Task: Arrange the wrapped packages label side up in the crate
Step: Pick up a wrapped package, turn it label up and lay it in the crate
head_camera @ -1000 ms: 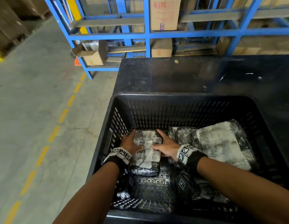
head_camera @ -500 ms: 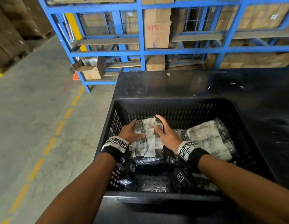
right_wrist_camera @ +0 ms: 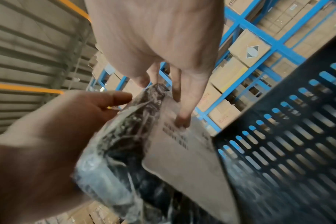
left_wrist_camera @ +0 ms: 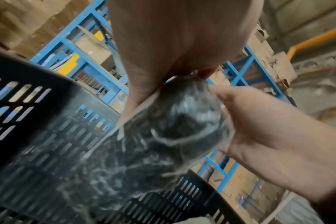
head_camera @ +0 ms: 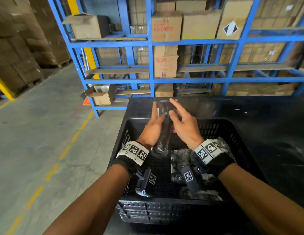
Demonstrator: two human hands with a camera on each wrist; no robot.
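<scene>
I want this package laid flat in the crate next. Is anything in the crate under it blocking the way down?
Nothing visible blocks it. The package, held on edge between the left hand and right hand, hangs over the crate. The perforated floor below on the left lies bare; other wrapped packages fill the right side.

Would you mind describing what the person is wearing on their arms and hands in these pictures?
The left hand and right hand are bare, without gloves, and both forearms are uncovered, with no sleeves in sight. Each wrist carries a black strap: the left wrist band and right wrist band are white, printed with square black-and-white coded markers. Under each wrist hangs a small black camera unit bearing another such marker.
</scene>
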